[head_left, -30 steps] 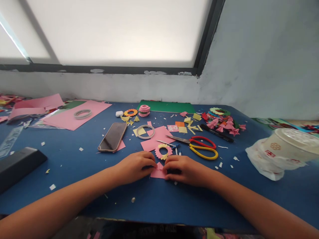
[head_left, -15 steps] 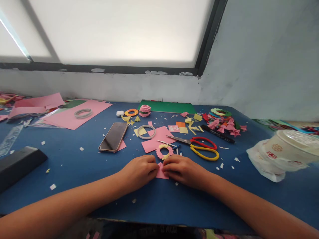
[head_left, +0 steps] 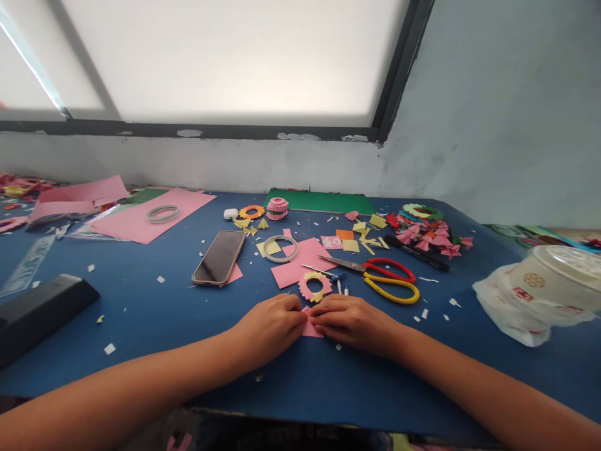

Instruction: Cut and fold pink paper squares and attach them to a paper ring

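Observation:
Between my hands a small piece of pink paper (head_left: 310,326) lies on the blue tabletop, its upper part partly folded and covered by fingers. My left hand (head_left: 271,322) is closed on its left edge, fingers curled together. From the other side my right hand (head_left: 353,321) pinches the paper's right edge with the fingertips pressed down. Just beyond the fingertips sits a pink and yellow scalloped paper ring (head_left: 304,289). Scissors with one red and one yellow handle (head_left: 392,299) lie behind my right hand, with thin tweezers-like metal points (head_left: 313,269) near their blades.
A phone (head_left: 219,257) lies left of centre, near a roll of tape (head_left: 280,257) and pink sheets (head_left: 154,228). At right are a black marker (head_left: 417,254), a pile of folded pink paper (head_left: 434,235) and a bagged cup (head_left: 530,288). A dark block-shaped object (head_left: 47,313) sits at left.
The whole view has shifted slightly, so things appear a little further right. Both hands stay on the pink paper, with only small finger movement.

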The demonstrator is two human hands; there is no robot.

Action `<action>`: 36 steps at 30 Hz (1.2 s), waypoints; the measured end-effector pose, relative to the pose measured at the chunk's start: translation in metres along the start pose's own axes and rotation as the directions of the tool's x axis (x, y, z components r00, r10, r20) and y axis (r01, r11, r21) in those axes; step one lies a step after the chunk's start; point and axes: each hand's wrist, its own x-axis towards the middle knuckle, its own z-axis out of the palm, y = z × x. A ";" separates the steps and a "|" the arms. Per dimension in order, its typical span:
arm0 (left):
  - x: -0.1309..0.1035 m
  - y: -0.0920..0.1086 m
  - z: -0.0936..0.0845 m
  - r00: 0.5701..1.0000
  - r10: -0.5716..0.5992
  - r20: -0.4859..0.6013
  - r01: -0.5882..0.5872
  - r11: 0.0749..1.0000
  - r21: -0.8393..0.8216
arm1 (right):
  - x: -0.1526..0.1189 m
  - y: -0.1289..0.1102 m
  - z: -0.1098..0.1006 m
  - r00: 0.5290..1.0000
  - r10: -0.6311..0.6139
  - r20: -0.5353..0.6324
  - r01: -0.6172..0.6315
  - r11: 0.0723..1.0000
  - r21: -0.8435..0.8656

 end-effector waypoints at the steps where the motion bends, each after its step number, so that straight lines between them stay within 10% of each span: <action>1: 0.000 -0.001 -0.001 1.000 0.014 0.003 -0.014 1.000 -0.008 | 0.000 0.000 0.000 1.000 0.000 0.001 0.000 1.000 0.001; 36: 0.003 -0.012 -0.010 0.971 0.237 -0.030 -0.238 0.970 -0.046 | 0.002 -0.001 -0.002 1.000 0.004 0.011 -0.004 1.000 -0.006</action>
